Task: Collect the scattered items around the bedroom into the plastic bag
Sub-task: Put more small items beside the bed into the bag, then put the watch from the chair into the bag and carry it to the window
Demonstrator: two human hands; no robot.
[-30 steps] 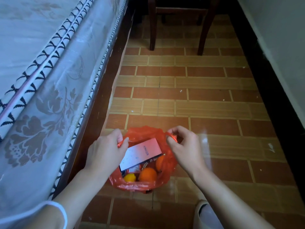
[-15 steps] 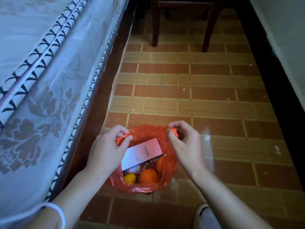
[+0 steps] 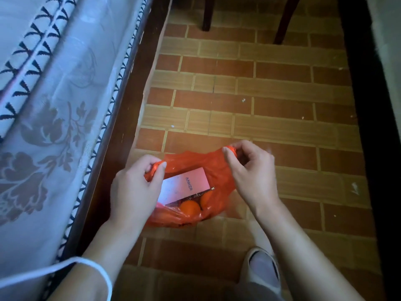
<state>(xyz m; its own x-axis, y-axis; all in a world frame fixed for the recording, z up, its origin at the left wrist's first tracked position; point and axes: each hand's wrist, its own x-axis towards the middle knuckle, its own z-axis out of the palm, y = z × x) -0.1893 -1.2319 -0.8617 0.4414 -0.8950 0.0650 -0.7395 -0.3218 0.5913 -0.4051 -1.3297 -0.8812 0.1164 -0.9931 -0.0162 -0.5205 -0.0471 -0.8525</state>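
An orange-red plastic bag (image 3: pixel 219 170) hangs just above the tiled floor beside the bed. My left hand (image 3: pixel 134 192) pinches its left handle and my right hand (image 3: pixel 249 170) pinches its right handle, holding the mouth wide. Inside lies a pink and white box (image 3: pixel 186 185) with printed lettering, tilted. Under it show two orange fruits (image 3: pixel 190 208) and a thin patterned stick. My left hand hides the bag's left side.
The bed (image 3: pixel 54 118) with a floral sheet and dark wooden frame runs along the left. Two dark chair legs (image 3: pixel 207 16) stand at the far end of the floor. A dark skirting and wall close the right side. My slippered foot (image 3: pixel 262 272) is at the bottom.
Both hands have pulled the handles further apart and the right one has risen a little, widening the bag's mouth. The yellow fruit seen before is now hidden behind my left hand.
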